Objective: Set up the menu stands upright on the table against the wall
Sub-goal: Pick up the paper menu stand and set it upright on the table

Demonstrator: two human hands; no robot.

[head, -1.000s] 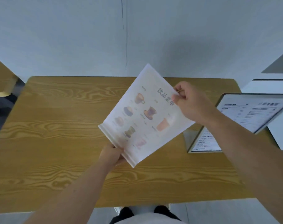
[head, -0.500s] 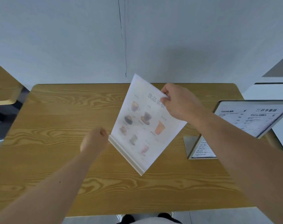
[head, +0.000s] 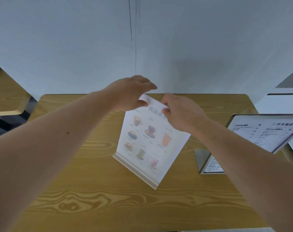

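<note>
Her left hand [head: 130,93] has joined the right hand [head: 179,113], both now pinching the white drinks-picture menu stand's [head: 149,144] top edge, base hanging, nearly upright.

You can see big Chinese letters at the top of the drink menu [head: 150,139], and they seem to say 饮品菜单, but your right hand [head: 180,114] covers the end of them. The tiny words under each cup picture on that menu are too blurry to read. On the second menu stand [head: 266,131] at your right you can read "COFFEE" at the top left and "SPECIAL" a bit lower, with a bold Chinese title at the top right that is too fuzzy to make out, and the small lines below are too small to read.
</note>
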